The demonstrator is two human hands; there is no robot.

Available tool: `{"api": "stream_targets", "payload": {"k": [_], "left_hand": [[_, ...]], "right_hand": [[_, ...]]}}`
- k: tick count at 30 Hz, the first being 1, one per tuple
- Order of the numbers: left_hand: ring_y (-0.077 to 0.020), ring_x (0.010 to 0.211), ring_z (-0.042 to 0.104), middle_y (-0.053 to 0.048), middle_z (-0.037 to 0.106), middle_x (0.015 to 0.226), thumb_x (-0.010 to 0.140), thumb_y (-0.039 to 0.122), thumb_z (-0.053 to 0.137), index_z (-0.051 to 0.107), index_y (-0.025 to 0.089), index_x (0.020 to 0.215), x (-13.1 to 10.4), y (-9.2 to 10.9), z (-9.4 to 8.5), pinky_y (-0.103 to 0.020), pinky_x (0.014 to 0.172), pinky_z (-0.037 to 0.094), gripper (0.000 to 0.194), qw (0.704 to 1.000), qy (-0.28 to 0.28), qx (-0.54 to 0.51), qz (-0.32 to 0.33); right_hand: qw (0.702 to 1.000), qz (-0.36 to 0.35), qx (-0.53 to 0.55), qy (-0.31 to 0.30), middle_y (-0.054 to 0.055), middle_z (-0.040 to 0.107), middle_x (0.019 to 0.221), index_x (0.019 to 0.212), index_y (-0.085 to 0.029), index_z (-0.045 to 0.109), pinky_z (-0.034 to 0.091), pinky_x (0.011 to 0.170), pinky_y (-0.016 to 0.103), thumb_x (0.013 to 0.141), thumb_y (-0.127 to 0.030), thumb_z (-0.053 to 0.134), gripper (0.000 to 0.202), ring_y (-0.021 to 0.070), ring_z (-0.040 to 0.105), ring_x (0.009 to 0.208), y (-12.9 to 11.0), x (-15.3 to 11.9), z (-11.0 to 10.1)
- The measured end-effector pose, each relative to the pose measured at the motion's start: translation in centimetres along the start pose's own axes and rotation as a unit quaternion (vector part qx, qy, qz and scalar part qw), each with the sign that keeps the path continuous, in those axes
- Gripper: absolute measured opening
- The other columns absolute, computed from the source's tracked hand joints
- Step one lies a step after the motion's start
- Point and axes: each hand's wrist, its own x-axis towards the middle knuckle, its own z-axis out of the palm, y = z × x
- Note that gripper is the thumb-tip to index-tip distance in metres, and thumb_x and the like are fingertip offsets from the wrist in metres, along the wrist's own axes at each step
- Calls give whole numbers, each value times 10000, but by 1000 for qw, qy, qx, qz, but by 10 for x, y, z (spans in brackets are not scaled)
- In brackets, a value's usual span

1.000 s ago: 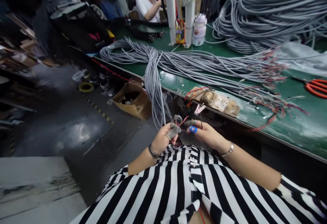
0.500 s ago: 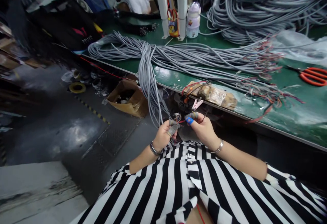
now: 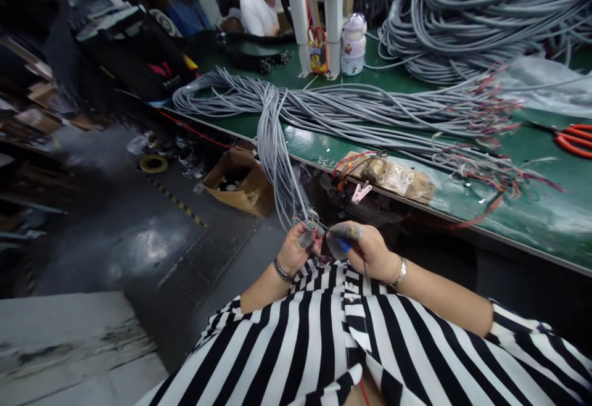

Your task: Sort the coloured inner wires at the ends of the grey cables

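Coloured wire ends [image 3: 317,231] of the grey cable bundle [image 3: 272,147] are pinched in the left hand [image 3: 292,253]. The bundle is draped over the edge of the green table [image 3: 541,224]. Fingertips of the right hand [image 3: 374,252] are drawn together just beside the wire ends; whether a wire is gripped there cannot be determined (blur).

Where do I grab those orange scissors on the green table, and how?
Probably by the orange loop handles, coming from the right. The scissors lie on the green table with their dark blades pointing left, toward the cable ends. That way your fingers should stay away from the tip.
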Motion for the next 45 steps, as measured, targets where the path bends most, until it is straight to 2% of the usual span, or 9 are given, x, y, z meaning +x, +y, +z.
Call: {"api": "stream_targets", "payload": {"k": [5, 11, 14, 17, 20, 24, 31, 38, 45], "left_hand": [[-74, 412, 503, 42, 558, 464, 645, 540, 820, 672, 149, 821, -1, -2, -2, -202, 474, 397, 453, 999, -36, 13, -8], [-84, 432, 514, 2, 603, 516, 688, 536, 788, 648, 129, 726, -3, 0, -10, -198, 457, 392, 432, 995, -77, 55, -30], [-81, 471, 521, -10, 606, 532, 703, 484, 795, 655, 112, 703, -5, 8, -15, -192, 495, 406, 398, 988, -115, 92, -45], [-76, 480, 517, -22, 611, 558, 683, 474, 812, 674, 97, 693, -5, 16, -17, -187, 496, 403, 402, 979, -162, 102, -75], [-85, 491, 534, -34, 619, 597, 646, 465, 837, 708, 92, 720, -3, 21, -17, -194, 489, 411, 402, 973, -189, 103, -76], [-96, 522, 561, -40, 630, 643, 688, 413, 818, 743, 107, 764, 0, 24, -15, -204, 509, 431, 324, 970, -193, 141, -44], [-137, 603, 595, -55, 665, 666, 752, 389, 766, 759, 157, 770, 13, 30, -3, -252, 627, 482, 233, 928, -188, 310, 82], [-148, 573, 587, -49, 649, 607, 711, 456, 784, 742, 185, 711, 23, 30, 12, -256, 624, 484, 274, 888, -233, 376, 127], [-147, 598, 616, -68, 685, 659, 737, 396, 781, 752, 144, 756, 24, 30, 10, -245, 616, 486, 255, 911, -227, 338, 71]], "right_hand": [[999, 48, 3, -21, 86, 733, 999, 1219, -189, 563, 573, 792, 302, 876, -86, 458, 373, 184, 710, 887, 6, 6, 7], [990, -30, -71, -116, 136, 697, 1052, 1194, -147, 582, 548, 763, 310, 855, -96, 492, 355, 205, 667, 908, 17, 7, 11], [984, -24, -95, -149, 115, 674, 952, 1024, -158, 639, 509, 692, 273, 891, -144, 505, 189, 179, 626, 817, 18, 6, 3], [986, 19, -44, -162, 71, 636, 817, 908, -173, 652, 471, 648, 259, 930, -194, 480, 175, 152, 582, 714, 25, 0, -6], [984, 155, 35, -77, 54, 637, 793, 891, -178, 667, 472, 672, 275, 943, -296, 500, 212, 153, 586, 714, 42, -13, -13], [910, 395, 99, 78, 22, 608, 690, 784, -168, 649, 431, 587, 268, 850, -506, 616, 347, 133, 516, 618, 58, -31, -18], [791, 510, 335, -51, -31, 460, 535, 667, -151, 594, 140, 388, 225, 734, -776, 562, 629, 45, 218, 423, 38, -34, -21], [818, 468, 316, -110, -23, 530, 619, 717, -155, 577, 357, 514, 233, 645, -619, 762, 504, 91, 432, 557, 21, -14, -9], [854, 475, 208, 37, -37, 462, 567, 616, -173, 524, 313, 496, 240, 680, -605, 730, 484, 81, 360, 533, 37, -15, 1]]}}
